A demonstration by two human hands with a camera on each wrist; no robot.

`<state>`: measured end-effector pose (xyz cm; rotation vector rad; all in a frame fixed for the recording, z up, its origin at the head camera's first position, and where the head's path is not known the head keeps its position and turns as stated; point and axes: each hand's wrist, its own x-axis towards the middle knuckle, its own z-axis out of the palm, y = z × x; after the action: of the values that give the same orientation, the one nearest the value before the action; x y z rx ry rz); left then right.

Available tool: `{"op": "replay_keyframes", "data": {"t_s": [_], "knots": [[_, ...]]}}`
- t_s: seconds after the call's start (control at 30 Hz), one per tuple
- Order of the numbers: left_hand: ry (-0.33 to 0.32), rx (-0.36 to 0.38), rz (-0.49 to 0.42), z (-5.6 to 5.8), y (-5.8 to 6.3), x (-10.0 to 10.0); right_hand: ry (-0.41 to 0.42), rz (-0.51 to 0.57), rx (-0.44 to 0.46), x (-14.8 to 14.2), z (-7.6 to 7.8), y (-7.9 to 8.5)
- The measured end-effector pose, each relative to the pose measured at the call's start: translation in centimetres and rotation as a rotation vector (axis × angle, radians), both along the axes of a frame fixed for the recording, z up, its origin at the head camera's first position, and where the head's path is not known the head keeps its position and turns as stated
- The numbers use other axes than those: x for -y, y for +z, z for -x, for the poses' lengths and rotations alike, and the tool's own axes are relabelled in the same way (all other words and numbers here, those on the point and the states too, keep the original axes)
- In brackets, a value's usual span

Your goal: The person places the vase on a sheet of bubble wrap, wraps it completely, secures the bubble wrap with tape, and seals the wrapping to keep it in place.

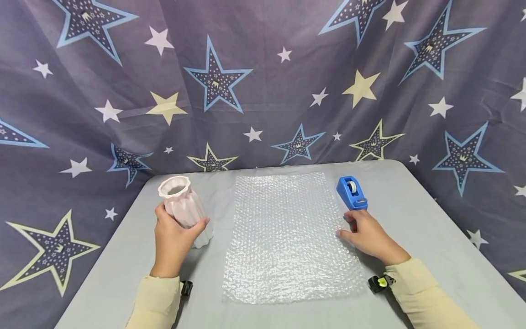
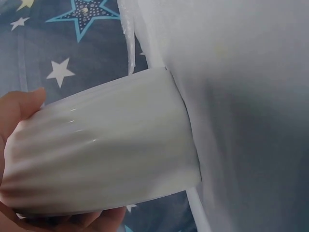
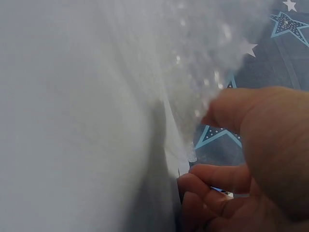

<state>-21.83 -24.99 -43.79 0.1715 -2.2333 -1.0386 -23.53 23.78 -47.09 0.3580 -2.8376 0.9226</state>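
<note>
My left hand (image 1: pixel 173 243) grips a white, slightly pinkish fluted vase (image 1: pixel 186 209) at the left side of the table, thumb on one side and fingers on the other. The vase leans toward me, and its scalloped open mouth faces up. In the left wrist view its base (image 2: pixel 181 130) is right at the grey tabletop. A sheet of bubble wrap (image 1: pixel 283 237) lies flat in the middle. At the sheet's right edge is my right hand (image 1: pixel 371 235), thumb tip on the edge and the other fingers loosely bent, apart from the thumb.
Just beyond my right hand, a blue tape dispenser (image 1: pixel 350 192) with a roll of tape stands beside the bubble wrap. A grey cloth covers the table (image 1: pixel 415 224). Behind it hangs a dark curtain (image 1: pixel 263 91) printed with stars.
</note>
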Motion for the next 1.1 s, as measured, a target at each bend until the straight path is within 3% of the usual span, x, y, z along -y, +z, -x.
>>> {"op": "replay_keyframes", "data": {"t_s": [0.37,1.1], "knots": [[-0.002,0.031,-0.003,-0.48,-0.61,0.34,0.013,-0.024,0.016,0.02,-0.16,-0.01],[-0.002,-0.01,0.037,-0.34,0.02,-0.49,-0.013,-0.028,0.062,0.05,-0.06,0.04]]}}
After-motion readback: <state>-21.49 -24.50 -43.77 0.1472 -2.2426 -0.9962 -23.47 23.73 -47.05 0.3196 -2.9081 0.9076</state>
